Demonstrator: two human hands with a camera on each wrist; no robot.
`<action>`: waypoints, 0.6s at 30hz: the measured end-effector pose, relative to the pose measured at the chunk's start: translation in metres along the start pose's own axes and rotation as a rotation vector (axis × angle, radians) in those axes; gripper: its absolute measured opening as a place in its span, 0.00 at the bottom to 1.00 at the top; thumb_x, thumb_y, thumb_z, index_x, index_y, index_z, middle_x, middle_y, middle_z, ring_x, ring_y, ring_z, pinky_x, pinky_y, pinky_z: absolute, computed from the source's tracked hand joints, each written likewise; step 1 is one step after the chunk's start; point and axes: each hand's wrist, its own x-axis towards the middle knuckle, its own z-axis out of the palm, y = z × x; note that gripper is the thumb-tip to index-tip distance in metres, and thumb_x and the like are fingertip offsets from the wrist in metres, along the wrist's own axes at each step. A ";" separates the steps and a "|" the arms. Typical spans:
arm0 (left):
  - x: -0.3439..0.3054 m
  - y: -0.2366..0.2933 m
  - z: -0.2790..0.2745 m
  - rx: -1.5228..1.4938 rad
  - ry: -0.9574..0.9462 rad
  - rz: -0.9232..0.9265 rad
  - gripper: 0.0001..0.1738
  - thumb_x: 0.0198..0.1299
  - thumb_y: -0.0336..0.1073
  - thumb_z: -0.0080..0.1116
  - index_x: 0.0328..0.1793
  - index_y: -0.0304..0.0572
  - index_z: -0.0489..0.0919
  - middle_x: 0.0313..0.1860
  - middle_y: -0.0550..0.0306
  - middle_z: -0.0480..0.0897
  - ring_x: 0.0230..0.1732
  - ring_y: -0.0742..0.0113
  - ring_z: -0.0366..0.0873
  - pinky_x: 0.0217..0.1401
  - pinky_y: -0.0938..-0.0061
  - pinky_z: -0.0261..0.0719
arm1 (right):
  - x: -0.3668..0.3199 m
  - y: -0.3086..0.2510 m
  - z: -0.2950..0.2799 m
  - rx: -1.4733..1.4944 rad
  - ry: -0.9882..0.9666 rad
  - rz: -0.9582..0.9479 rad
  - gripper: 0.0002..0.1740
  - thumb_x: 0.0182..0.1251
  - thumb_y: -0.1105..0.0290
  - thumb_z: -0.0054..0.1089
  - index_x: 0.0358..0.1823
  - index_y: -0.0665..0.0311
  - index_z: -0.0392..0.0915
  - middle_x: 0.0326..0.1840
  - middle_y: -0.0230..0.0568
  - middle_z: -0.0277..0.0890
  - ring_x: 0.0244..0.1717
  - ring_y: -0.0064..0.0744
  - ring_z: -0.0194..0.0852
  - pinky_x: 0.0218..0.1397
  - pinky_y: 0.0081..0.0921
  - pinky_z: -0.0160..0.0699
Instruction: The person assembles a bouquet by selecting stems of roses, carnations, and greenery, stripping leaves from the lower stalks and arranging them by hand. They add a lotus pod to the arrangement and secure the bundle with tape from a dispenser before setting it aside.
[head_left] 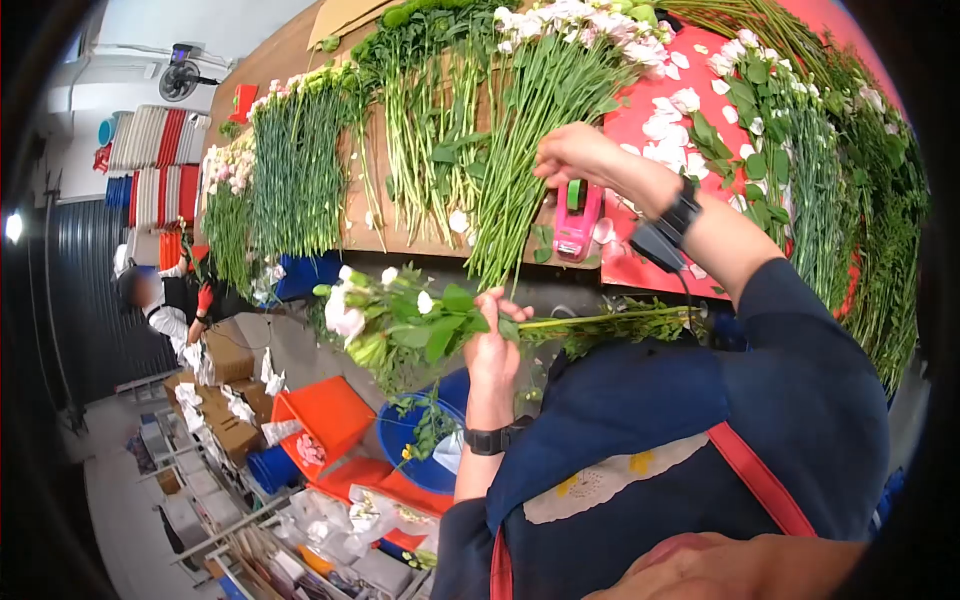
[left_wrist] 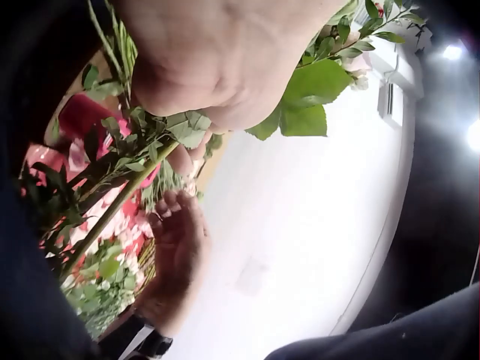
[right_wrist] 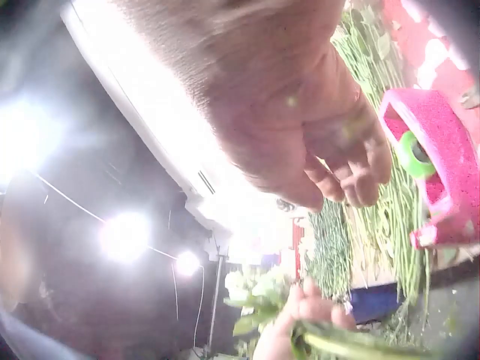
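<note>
My left hand [head_left: 492,345] grips a small bunch of flowers [head_left: 432,325] by its stems, in front of the table edge. Pale blooms and broad green leaves point left in the head view, while the leafy stems trail right toward my body. Over the table, my right hand [head_left: 590,160] hovers with loosely bent fingers and nothing in them. Just below it stands a pink tape dispenser [head_left: 576,230] with a green roll. Long green stems [head_left: 545,110] of white-pink flowers lie beside that hand. In the right wrist view the dispenser [right_wrist: 450,161] sits right of the fingers.
More flower bundles [head_left: 298,175] line the brown table [head_left: 425,245]. Loose petals [head_left: 668,125] and greenery cover the red surface at right. Below stand a blue tub [head_left: 400,440] and an orange bin [head_left: 330,415]. Another person [head_left: 165,300] works at the far left.
</note>
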 end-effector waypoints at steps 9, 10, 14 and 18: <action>-0.007 0.042 -0.096 -0.064 -0.078 0.104 0.15 0.69 0.45 0.48 0.48 0.40 0.73 0.23 0.63 0.68 0.28 0.67 0.69 0.47 0.56 0.76 | 0.153 0.079 0.020 0.098 0.807 0.199 0.09 0.62 0.68 0.55 0.28 0.67 0.75 0.22 0.44 0.74 0.18 0.39 0.75 0.18 0.39 0.77; -0.005 0.054 -0.110 -0.056 -0.089 0.106 0.15 0.69 0.45 0.48 0.48 0.40 0.73 0.23 0.63 0.68 0.28 0.67 0.69 0.47 0.57 0.76 | 0.157 0.074 0.025 -0.040 0.905 0.229 0.09 0.62 0.71 0.52 0.28 0.70 0.76 0.22 0.44 0.75 0.16 0.39 0.74 0.15 0.36 0.76; 0.001 0.096 -0.176 -0.005 -0.145 0.141 0.15 0.69 0.45 0.47 0.47 0.39 0.73 0.21 0.64 0.65 0.25 0.70 0.66 0.44 0.59 0.77 | 0.191 0.092 0.005 -0.203 1.124 0.319 0.13 0.59 0.71 0.55 0.17 0.67 0.78 0.18 0.49 0.77 0.13 0.44 0.75 0.13 0.41 0.74; 0.009 0.138 -0.235 -0.053 -0.136 0.124 0.15 0.69 0.45 0.48 0.44 0.40 0.73 0.20 0.65 0.63 0.23 0.72 0.64 0.40 0.61 0.76 | 0.156 0.083 0.018 -0.164 1.019 0.066 0.13 0.60 0.64 0.56 0.22 0.64 0.74 0.21 0.46 0.75 0.17 0.47 0.74 0.16 0.43 0.72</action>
